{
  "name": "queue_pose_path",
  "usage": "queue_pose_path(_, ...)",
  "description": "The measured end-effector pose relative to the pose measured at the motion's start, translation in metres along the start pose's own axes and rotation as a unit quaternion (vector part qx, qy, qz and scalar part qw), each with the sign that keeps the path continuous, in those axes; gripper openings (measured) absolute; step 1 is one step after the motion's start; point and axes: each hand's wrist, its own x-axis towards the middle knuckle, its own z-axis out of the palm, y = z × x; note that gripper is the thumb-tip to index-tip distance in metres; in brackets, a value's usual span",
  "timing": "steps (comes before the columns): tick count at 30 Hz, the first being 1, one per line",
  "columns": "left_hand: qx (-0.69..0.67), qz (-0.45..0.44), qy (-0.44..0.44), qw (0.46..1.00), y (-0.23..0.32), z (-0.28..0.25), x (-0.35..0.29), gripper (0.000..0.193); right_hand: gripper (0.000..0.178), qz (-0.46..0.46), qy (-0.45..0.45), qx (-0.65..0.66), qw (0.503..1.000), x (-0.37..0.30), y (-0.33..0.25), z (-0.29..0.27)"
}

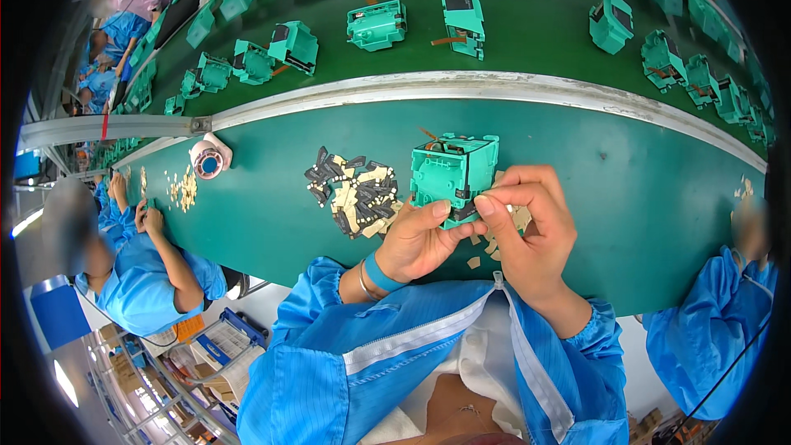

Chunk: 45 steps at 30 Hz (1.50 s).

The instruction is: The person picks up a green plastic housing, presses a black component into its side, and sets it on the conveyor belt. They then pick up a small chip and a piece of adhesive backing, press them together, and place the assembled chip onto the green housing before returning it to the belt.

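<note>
Blue work jacket folds sit nearest the head view's lens, with my two forearms reaching out over the green surface. Just past the surface's near edge, the green housing is held up between my hands: the fingers of my left hand are closed around its lower left side, thumb across the front, while the thumb and forefinger of my right hand come together at its lower right corner; whether they pinch a small part there, I cannot tell. I judge this unit to be partway along: a black piece is already at its lower edge, but I can't see whether it is fully stuck down. Plenty looks left, since a mixed heap of black and cream bits lies on my left; loose cream scraps under my hands could be peeled backings, a sign of earlier pieces done. That heap lies loose, straight on the surface. As for containers, the housing itself is a box-like shell with coppery and dark parts showing at its top. Beyond the metal rail, similar housings stand on the green belt, several with black and coppery parts in or on them.
</note>
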Motion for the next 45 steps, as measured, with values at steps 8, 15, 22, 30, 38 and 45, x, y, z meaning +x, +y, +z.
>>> queue_pose_path(8, -0.009, -0.004, 0.000, 1.000, 0.000, 0.001, -0.002, 0.042, 0.010, -0.009, 0.005, -0.009, 1.000, 0.000, -0.003, 0.001)
queue_pose_path(15, 0.017, -0.023, 0.004, 1.000, 0.000, 0.000, -0.001, 0.044, 0.011, -0.019, 0.012, -0.014, 1.000, -0.001, -0.003, 0.000)
queue_pose_path(22, -0.006, -0.005, 0.018, 1.000, -0.004, 0.005, 0.000, 0.043, 0.011, -0.025, 0.012, -0.022, 0.999, -0.001, -0.003, -0.002)
queue_pose_path(30, -0.004, -0.012, 0.024, 1.000, -0.005, 0.007, 0.000, 0.043, 0.012, -0.022, 0.017, -0.023, 0.999, 0.000, -0.005, -0.003)
queue_pose_path(38, -0.012, -0.014, 0.022, 1.000, -0.008, 0.003, 0.001, 0.044, 0.016, -0.030, 0.021, -0.023, 0.999, -0.002, -0.001, -0.007)
queue_pose_path(45, -0.029, 0.000, -0.027, 0.999, -0.009, -0.004, -0.003, 0.053, 0.037, 0.138, 0.155, 0.136, 0.969, 0.015, -0.013, -0.009)
